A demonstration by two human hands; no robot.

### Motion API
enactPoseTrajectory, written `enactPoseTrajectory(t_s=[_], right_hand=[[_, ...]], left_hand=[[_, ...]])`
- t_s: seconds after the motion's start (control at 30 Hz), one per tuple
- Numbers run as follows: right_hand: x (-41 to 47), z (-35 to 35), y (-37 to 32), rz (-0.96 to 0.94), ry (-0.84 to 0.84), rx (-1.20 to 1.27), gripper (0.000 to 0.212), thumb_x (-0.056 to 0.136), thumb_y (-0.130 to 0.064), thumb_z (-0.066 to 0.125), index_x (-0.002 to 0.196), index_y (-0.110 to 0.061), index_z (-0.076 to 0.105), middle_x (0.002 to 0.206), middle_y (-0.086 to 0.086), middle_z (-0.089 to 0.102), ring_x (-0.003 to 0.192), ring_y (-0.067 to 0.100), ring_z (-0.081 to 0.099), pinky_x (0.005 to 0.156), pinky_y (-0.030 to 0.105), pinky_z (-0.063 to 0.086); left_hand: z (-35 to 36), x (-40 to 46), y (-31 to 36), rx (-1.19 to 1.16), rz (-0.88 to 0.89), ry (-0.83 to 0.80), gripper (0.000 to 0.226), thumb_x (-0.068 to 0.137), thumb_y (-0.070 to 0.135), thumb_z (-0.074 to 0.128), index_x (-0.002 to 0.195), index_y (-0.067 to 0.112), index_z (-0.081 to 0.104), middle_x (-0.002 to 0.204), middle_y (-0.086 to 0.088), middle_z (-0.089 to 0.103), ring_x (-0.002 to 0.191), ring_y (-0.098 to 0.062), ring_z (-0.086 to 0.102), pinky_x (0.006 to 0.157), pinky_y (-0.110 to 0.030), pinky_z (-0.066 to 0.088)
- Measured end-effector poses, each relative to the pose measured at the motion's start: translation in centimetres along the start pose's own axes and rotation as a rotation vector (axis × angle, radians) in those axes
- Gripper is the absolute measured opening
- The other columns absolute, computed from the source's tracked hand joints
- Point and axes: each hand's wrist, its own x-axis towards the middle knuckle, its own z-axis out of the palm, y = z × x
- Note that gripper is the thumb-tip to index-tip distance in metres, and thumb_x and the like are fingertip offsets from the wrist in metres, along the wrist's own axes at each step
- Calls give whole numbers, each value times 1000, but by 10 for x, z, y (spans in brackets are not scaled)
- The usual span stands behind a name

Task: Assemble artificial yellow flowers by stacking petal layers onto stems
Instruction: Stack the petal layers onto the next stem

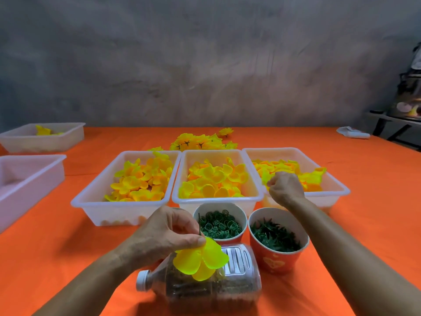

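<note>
My left hand (166, 233) pinches a thin dark green stem (199, 224) with bright yellow petal layers (200, 258) hanging from it, above a plastic bottle. My right hand (284, 188) hovers with fingers curled over the near left corner of the right tray (337, 185) of yellow-orange petals; whether it holds a petal is hidden. Two more white trays of yellow petals, the middle tray (216, 198) and the left tray (95, 201), stand side by side. A heap of finished yellow flowers (200, 142) lies behind them.
A paper cup of green rings (219, 224) and a red cup of green leafy parts (276, 236) stand before the trays. A clear bottle (205, 286) lies on its side nearest me. Two more white trays (29, 174) sit at the far left on the orange cloth.
</note>
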Motion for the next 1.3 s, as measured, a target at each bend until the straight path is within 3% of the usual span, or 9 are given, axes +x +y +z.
enactPoseTrajectory(t_s=[0.23,0.37,0.53,0.7,0.8,0.93,1.03,1.17,1.3], right_hand=[[19,11,1,28,-199,-205,30,90,-13,40,103,-16,67,117,17,56,118,34,43,87,35,37],[18,15,7,64,-207,-102,24,89,-11,39,71,-14,55,92,14,53,99,32,48,78,35,32],[12,16,12,8,196,282,25,85,-18,66,108,-7,71,116,17,66,113,32,57,93,34,41],[12,-4,4,30,441,786,19,77,-4,70,96,-2,73,88,14,70,81,22,62,78,31,47],[7,-15,-2,60,404,1111,16,78,6,67,93,4,69,71,3,64,67,12,53,68,22,45],[-12,-21,-11,94,229,1348,23,82,5,64,77,-17,62,47,-16,60,57,9,52,56,19,46],[-35,-23,-19,58,88,1414,21,83,5,63,84,-16,63,55,-13,65,50,4,58,50,14,47],[-64,-22,-31,-30,-66,1424,25,81,9,62,89,-14,67,86,8,68,76,19,64,67,26,54],[-87,-21,-47,-8,-192,1447,24,79,11,62,83,-11,70,81,12,70,71,25,64,61,27,55]], left_hand=[[-1,2,1,26,18,-10,15,65,24,81,61,14,71,75,-11,66,73,-20,62,68,-37,49],[-1,1,3,16,7,3,14,68,15,83,61,15,71,78,-18,66,73,-22,62,69,-40,49],[2,0,3,-26,0,11,12,67,10,80,61,14,71,72,-13,64,71,-20,60,68,-36,47],[4,-1,1,-47,-13,46,11,63,17,81,61,12,71,73,-13,65,69,-20,60,66,-34,46],[5,-1,0,-39,-11,54,11,62,19,80,61,13,71,73,-12,65,69,-20,60,65,-34,47],[5,-3,0,-35,-17,55,13,61,24,80,61,14,72,74,-10,65,69,-18,61,65,-33,48],[6,-4,-1,-26,-15,67,12,64,19,82,64,11,73,76,-13,66,70,-20,61,66,-35,48],[7,-4,-2,-16,-31,92,13,65,16,82,67,7,73,81,-21,66,72,-23,62,68,-39,49],[9,-5,-1,11,-34,116,7,71,7,81,71,5,74,82,-19,68,72,-21,63,70,-36,50]])
